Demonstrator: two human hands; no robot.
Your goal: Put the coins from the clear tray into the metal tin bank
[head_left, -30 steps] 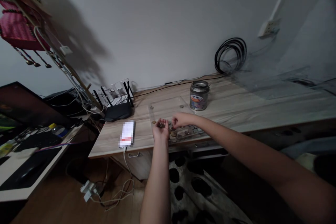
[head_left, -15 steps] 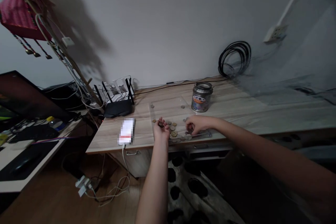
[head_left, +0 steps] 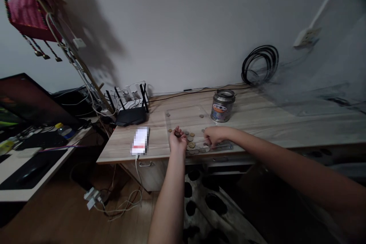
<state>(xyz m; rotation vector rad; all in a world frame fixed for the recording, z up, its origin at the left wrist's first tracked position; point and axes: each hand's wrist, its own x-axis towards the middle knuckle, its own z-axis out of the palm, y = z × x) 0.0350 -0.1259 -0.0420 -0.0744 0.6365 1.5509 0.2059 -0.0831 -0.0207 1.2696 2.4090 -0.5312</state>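
Note:
My left hand [head_left: 178,142] is turned palm up over a clear plastic tray, its fingers curled around dark coins [head_left: 177,134]. My right hand [head_left: 216,135] points down at the right part of the clear tray [head_left: 185,111], fingers pinched together among the coins there. What its fingertips hold is hidden. Between the two hands lie several loose gold and silver coins [head_left: 191,145]. Single coins rest near the tray's far corners. Behind my right hand stands a metal tin [head_left: 223,106] with a printed label and its rim upward.
A phone [head_left: 140,140] with a charging cable lies left of the tray on the wooden desk [head_left: 257,131]. Further back are a black router [head_left: 130,116] and a coil of black cable [head_left: 260,65]. A clear plastic sheet [head_left: 311,99] covers the right side.
The view has shifted slightly, so everything sits a little further right. My right hand's fingers have drawn together over the tray's coins. My left hand still cups its coins.

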